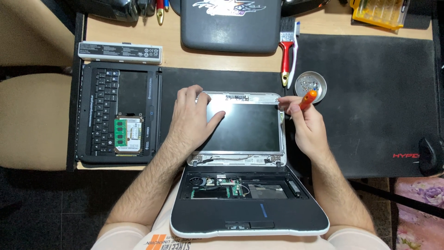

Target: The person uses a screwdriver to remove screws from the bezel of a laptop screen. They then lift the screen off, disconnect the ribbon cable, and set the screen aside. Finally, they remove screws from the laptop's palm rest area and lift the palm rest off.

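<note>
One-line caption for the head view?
Left hand steadies a dismantled laptop's screen while right hand works an orange-handled screwdriver at its corner.

Bare forearms, pale shorts, white shirt with orange print.

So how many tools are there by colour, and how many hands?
Orange screwdriver: 1, in the right hand
Red brush: 1
White toothbrush: 1
Hands: 2, the left hand rests on the laptop screen
Total: 5
</note>
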